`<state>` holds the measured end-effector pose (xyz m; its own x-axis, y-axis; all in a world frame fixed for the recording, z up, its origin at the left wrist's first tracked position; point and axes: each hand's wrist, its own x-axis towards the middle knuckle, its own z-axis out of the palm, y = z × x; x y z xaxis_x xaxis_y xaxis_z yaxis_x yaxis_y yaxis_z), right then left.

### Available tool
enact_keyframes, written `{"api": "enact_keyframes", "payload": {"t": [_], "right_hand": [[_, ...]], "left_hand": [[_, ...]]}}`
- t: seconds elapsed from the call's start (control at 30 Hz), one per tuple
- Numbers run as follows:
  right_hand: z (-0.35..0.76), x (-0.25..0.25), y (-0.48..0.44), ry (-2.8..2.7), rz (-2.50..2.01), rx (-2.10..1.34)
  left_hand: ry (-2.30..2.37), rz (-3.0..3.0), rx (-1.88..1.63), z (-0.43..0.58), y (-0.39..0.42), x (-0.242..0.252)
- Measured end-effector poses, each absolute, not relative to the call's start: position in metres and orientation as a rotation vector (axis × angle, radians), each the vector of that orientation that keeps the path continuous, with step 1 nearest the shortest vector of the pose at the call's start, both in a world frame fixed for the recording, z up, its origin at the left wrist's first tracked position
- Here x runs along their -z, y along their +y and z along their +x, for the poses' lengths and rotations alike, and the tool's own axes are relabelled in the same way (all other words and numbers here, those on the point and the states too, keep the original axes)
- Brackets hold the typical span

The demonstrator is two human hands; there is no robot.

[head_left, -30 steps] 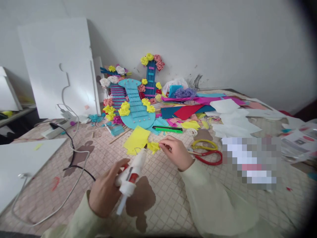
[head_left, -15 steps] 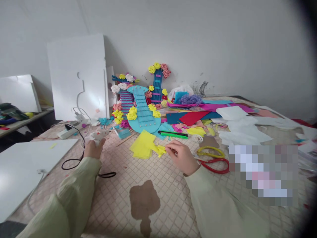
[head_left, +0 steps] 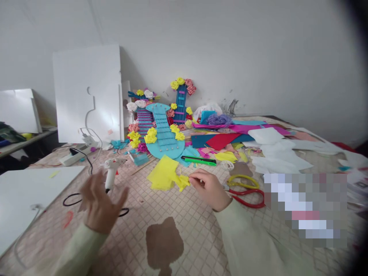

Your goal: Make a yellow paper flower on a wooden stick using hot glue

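Observation:
Between the fingertips of my right hand (head_left: 209,188) is pinched a yellow paper flower (head_left: 183,181). Just left of it lie yellow paper sheets (head_left: 162,172). My left hand (head_left: 100,205) is open, fingers spread and a little blurred, holding nothing. Right behind it a white hot glue gun (head_left: 110,175) rests on the table, its black cord looping around. A light blue guitar shape (head_left: 165,132) with strings and yellow flowers leans behind the sheets. A green utility knife (head_left: 199,161) lies in front of it.
Scissors with red and yellow handles (head_left: 249,198) lie right of my right hand. Coloured paper (head_left: 222,141) and white sheets (head_left: 276,153) cover the right side. A power strip (head_left: 73,155) and a white board (head_left: 34,191) are at the left. Purple yarn (head_left: 219,119) sits at the back.
My left hand has let go of the glue gun, drawn back toward me and spread its fingers. The right hand keeps its pinch on the flower. The view has shifted slightly.

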<state>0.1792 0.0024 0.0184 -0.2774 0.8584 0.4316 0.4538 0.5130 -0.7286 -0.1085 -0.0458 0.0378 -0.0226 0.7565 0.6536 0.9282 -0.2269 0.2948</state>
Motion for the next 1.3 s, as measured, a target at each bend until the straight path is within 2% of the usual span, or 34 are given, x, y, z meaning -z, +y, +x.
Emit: {"api": "enact_keyframes", "payload": {"t": [0.07, 0.13, 0.27, 0.37, 0.47, 0.73, 1.1, 1.3], "right_hand": [[0.178, -0.019, 0.002, -1.904, -1.079, -0.672], [0.178, -0.019, 0.002, -1.899, -1.083, -0.723], [0.182, -0.019, 0.006, -1.895, -1.073, -0.764], [0.185, -0.02, 0.009, -1.905, -1.075, -0.777], [0.185, -0.021, 0.009, -1.934, -1.081, -0.783], [0.181, -0.022, 0.004, -1.917, -1.087, -0.782], [0.172, -0.021, -0.004, -1.907, -1.13, -0.649], [0.172, -0.023, -0.005, -1.885, -1.133, -0.613]], "left_hand": [[-1.786, -2.221, 1.131, -0.074, -0.048, -0.034], [-1.843, -2.532, 1.328, -0.041, -0.041, -0.027], [-2.06, -2.939, 2.082, 0.003, -0.014, -0.012], [-2.25, -2.765, 2.414, 0.02, -0.001, -0.006], [-2.381, -2.586, 2.439, 0.027, 0.003, -0.004], [-2.031, -2.716, 2.46, 0.021, -0.002, 0.0], [-2.04, -2.701, 2.362, 0.013, -0.009, 0.004], [-2.021, -2.678, 2.463, 0.016, -0.011, 0.0]]}}
